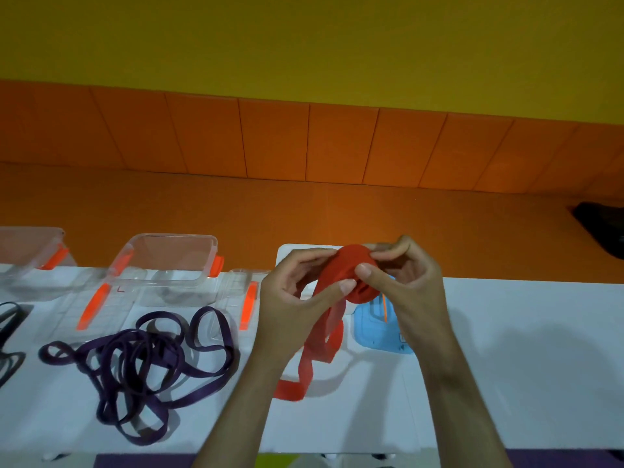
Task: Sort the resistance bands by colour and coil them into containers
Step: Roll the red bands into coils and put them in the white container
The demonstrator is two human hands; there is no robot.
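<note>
Two hands are up in the middle of the head view, over a white table (506, 366). Both hold one red band (351, 275). Most of this band is rolled into a round coil, which is up in the air between the hands. The left hand (297, 292) pinches the left side of the coil with its thumb and curled fingers. The right hand (412, 282) pinches the right side, with its thumb on the front. The loose end of the red band hangs down from the coil and lies in bends on the table, just by the left wrist.

Some purple bands (141, 366) lie in a tangle on the table, left of the hands. At the far left edge a black band (10, 319) peeks in. Behind the purple bands stands a clear box (169, 265) with orange clips and no lid on. A second clear box (30, 255) sits further left, cut off by the edge. Two clear lids (98, 309) with orange clips lie flat near the boxes. A blue lid (374, 332) lies on the table under the right hand. A white box (287, 255) shows a corner behind the left hand. Behind the table is an orange wall (304, 146), yellow higher up.
</note>
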